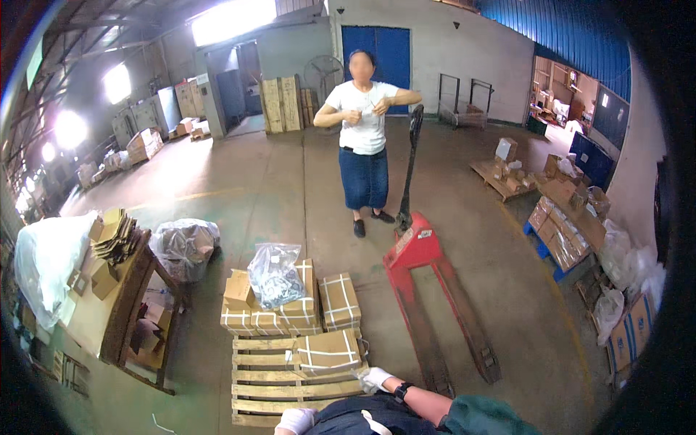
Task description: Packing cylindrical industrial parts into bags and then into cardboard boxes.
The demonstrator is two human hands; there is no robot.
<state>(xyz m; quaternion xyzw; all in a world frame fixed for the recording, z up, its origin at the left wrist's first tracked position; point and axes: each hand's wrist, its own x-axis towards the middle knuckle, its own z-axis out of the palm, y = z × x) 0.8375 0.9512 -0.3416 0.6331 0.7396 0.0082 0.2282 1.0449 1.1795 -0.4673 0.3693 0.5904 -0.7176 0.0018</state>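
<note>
On the wooden pallet (254, 376) in front of me lies a brown carton (330, 351) bound with white straps. My right hand (375, 378), in a white glove with a dark watch at the wrist, is at the carton's near right corner, its fingers partly stretched out. Whether it touches the carton cannot be made out. My left hand (296, 419), also white-gloved, is low by the pallet's near edge, its fingers hidden. Behind, strapped cartons (299, 313) are stacked with a clear bag of small metal parts (278, 279) on top. Another strapped carton (339, 300) stands beside them.
A red pallet jack (417, 243) stands to the right, its forks pointing toward me. Beyond it a person (361, 119) faces me, both hands raised at chest height. At left is a table (98, 319) with flattened cardboard (116, 235). Wrapped cartons (562, 225) line the right side.
</note>
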